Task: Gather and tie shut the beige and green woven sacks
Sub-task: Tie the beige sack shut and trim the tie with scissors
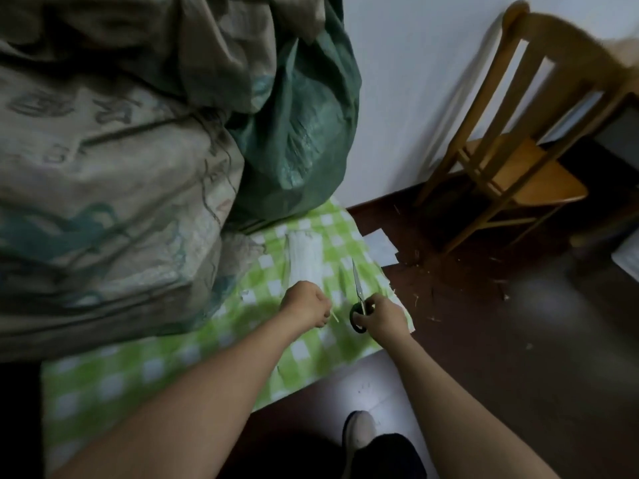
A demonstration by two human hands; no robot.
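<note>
Single head-worn view, looking steeply down and forward, close over the checked cloth

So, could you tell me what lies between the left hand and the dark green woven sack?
A flat white bundle lying on the green-and-white checked cloth, seen in the head view.

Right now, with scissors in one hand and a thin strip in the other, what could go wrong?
1. The scissors, gripped by the right hand, sit close to the left hand pinching the strip; a slip could nick fingers.
2. The blades point across the checked cloth and might snag it.
3. The beige sack bulges over the cloth right beside the hands and might slump onto them.
</note>
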